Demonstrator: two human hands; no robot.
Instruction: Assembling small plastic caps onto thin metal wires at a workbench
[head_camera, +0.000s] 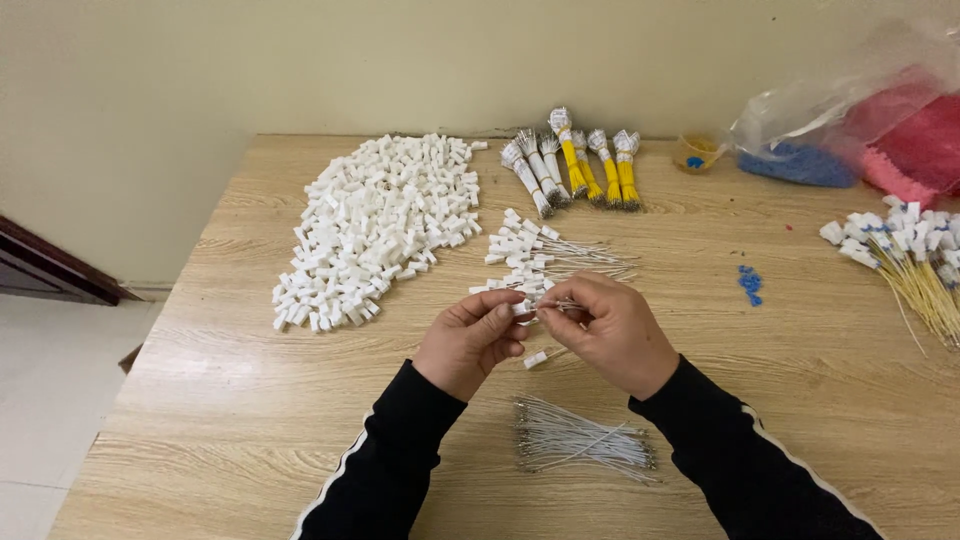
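My left hand (468, 340) pinches a small white plastic connector (519, 307) between thumb and fingers. My right hand (612, 330) holds a thin white wire (560, 303) whose end meets that connector. Both hands hover over the middle of the wooden table (250, 400). One loose white connector (536, 358) lies just below the hands. A bundle of bare white wires (580, 442) lies near the front, between my forearms. Behind the hands sits a small group of wires with white connectors fitted (545, 255).
A large heap of white connectors (375, 225) covers the left back. Bundles of yellow and white wires (580, 165) lie at the far edge. Yellow wires with white connectors (910, 260) are at right, blue bits (750, 283) nearby, and plastic bags (860, 130) of blue and pink parts.
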